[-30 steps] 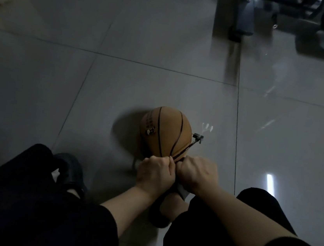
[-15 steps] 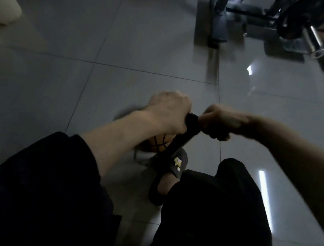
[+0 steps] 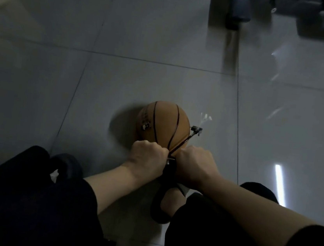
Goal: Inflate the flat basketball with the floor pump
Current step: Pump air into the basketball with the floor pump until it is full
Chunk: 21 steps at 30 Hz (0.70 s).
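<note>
Head view: both fists sit low, knuckles up and nearly touching, just this side of the ball (image 3: 162, 123). The left hand (image 3: 147, 159) and right hand (image 3: 193, 165) are each curled tight round one end of the pump handle, which is all but hidden under them; only a dark bit of pump (image 3: 170, 167) shows between them. So the handle looks to be at the bottom of a stroke. The ball rests on the floor (image 3: 59, 89) near the middle of one big tile, closer to that tile's right seam than its left, and looks fairly round already, though how firm it is cannot be told. A thin hose (image 3: 185, 144) runs from between the fists up and right to a small metal head (image 3: 196, 130) at the ball's right side.

To pump well, I would judge: keep both wrists level, pull straight up along the shaft, push down full length, and keep a foot (image 3: 171, 203) pinning the base so the hose does not tug the needle out. The pump's long axis appears to stand near upright, seen almost end-on; the hose points away and to the right
</note>
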{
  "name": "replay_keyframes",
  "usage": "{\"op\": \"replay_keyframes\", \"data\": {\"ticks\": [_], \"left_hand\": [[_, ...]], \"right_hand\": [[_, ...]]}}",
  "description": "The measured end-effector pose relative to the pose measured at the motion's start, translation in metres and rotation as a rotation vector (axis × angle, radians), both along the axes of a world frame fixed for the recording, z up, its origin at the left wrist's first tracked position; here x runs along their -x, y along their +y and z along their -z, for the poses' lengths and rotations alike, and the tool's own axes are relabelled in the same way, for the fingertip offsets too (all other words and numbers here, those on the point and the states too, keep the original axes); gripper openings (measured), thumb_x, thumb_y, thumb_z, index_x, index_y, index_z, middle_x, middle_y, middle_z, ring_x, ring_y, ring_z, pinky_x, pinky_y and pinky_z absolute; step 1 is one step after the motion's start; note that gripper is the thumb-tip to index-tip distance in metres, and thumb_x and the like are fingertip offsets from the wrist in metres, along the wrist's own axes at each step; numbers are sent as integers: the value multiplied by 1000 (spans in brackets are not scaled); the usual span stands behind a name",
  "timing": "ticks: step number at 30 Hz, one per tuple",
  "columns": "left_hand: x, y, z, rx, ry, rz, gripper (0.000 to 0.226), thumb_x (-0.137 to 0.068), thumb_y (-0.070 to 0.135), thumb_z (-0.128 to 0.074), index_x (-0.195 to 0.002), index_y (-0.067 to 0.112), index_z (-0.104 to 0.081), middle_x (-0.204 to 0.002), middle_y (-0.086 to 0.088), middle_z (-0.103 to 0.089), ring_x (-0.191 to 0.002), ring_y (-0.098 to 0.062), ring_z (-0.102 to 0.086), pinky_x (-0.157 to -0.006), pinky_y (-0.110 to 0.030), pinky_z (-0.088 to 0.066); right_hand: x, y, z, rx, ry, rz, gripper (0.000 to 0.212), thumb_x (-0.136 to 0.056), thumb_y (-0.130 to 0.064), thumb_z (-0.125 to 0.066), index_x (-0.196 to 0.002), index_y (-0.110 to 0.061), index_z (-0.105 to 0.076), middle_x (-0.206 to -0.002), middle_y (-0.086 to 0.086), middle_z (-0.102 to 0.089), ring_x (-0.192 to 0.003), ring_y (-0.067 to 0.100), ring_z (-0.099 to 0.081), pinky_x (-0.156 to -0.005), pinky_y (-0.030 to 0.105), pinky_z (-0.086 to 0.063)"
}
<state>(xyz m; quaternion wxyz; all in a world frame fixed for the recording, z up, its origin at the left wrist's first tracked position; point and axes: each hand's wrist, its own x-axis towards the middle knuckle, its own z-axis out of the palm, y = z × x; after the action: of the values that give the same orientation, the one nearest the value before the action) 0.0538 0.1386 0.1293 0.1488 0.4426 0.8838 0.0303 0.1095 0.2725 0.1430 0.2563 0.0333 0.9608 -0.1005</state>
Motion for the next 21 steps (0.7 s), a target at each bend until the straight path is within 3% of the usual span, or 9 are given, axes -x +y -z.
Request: {"op": "replay_keyframes", "data": {"ticks": [3, 6, 9, 11, 12, 14, 16, 18, 21], "left_hand": [[3, -10, 25, -50, -26, -42, 18, -84, 34, -60, -79, 18, -63, -74, -1, -67, -65, -22, -65, -55, -26, -42], [-3, -6, 26, -24, -27, -58, 16, -86, 32, -55, -89, 18, -61, -84, -1, -66, -75, -24, -64, -61, -27, -42], [-4, -8, 16, -138, 59, -73, 16, -81, 23, -53, -93, 15, -58, -90, -6, -59, -77, -26, -60, -60, -31, -44], [-8, -13, 1, -119, 141, -54, 34, -73, 21, -57, -106, 11, -55, -113, -12, -52, -102, -33, -54, -85, -45, -46], [-12, -13, -7, -86, 171, -32, 47, -71, 21, -62, -116, 11, -50, -131, -13, -42, -121, -37, -42, -100, -55, -35], [-24, -9, -28, -68, 216, -23, 64, -68, 18, -68, -127, 11, -43, -149, -11, -21, -138, -37, -13, -105, -69, -12], [-34, -7, -54, -150, 323, 2, 58, -64, 14, -64, -121, 10, -52, -151, -12, -19, -140, -38, -8, -100, -75, -9], [-38, -5, -83, -238, 384, 29, 42, -72, 12, -46, -112, 12, -58, -152, -15, -17, -141, -40, -3, -101, -75, -1], [-38, -3, -119, -351, 440, 26, 34, -80, 13, -36, -101, 13, -64, -143, -20, -36, -139, -40, -15, -107, -69, -4]], "right_hand": [[12, -5, 21, 39, -22, -58, 29, -92, -32, -53, -66, -19, -49, -66, -3, -50, -51, 10, -41, -47, 24, -32], [7, -3, 18, 12, -16, -59, 23, -91, -34, -53, -79, -17, -60, -76, 1, -59, -60, 19, -49, -55, 28, -40], [2, -10, 2, 5, 58, -33, 18, -92, -33, -51, -83, -17, -48, -73, -2, -48, -66, 21, -47, -54, 29, -33], [-5, -18, -16, 17, 89, 17, 20, -91, -31, -53, -99, -15, -45, -93, 3, -51, -80, 24, -50, -56, 28, -31], [-10, -20, -24, 18, 82, 39, 29, -90, -30, -54, -110, -12, -44, -106, 6, -50, -91, 26, -51, -60, 29, -32], [-23, -21, -40, -5, 61, 40, 38, -89, -24, -55, -121, -10, -41, -118, 10, -47, -101, 29, -52, -61, 30, -33], [-37, -19, -62, -51, 74, 21, 32, -89, -17, -53, -118, -9, -42, -112, 11, -52, -91, 29, -55, -53, 28, -27], [-45, -14, -91, -82, 145, -11, 30, -89, -16, -54, -117, -11, -43, -105, 9, -55, -81, 26, -54, -49, 27, -23], [-51, -8, -134, -146, 215, -60, 18, -90, -11, -47, -108, -12, -48, -94, 6, -59, -77, 26, -60, -52, 28, -31]]}}
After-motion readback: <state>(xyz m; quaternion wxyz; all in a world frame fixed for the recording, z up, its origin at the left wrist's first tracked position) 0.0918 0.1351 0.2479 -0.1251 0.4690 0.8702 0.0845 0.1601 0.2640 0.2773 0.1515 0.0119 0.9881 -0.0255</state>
